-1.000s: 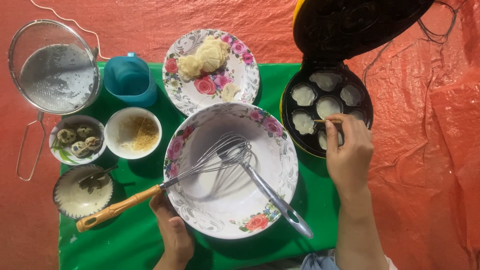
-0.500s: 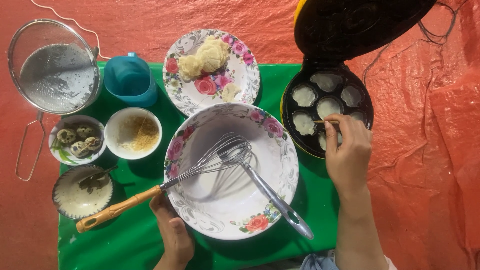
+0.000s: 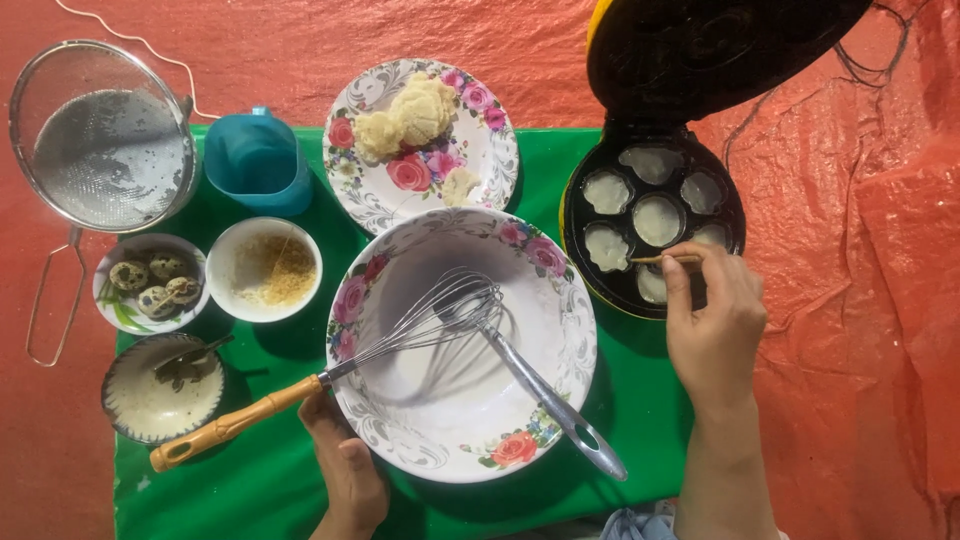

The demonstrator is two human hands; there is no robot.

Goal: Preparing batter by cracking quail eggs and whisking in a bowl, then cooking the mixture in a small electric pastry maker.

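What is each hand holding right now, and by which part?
The right hand pinches a thin wooden stick at its near end, tip over the cake maker. The left hand holds nothing; it rests against the large bowl's rim.

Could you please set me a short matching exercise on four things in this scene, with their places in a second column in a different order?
Things:
1. whisk
2. thin stick
3. speckled eggs
4. sieve

Places:
A. in a small bowl at the left of the green mat
B. in the right hand, over the round cake maker
C. resting in the large floral bowl
D. at the far left corner, on the orange sheet

Pairs: 1-C, 2-B, 3-A, 4-D
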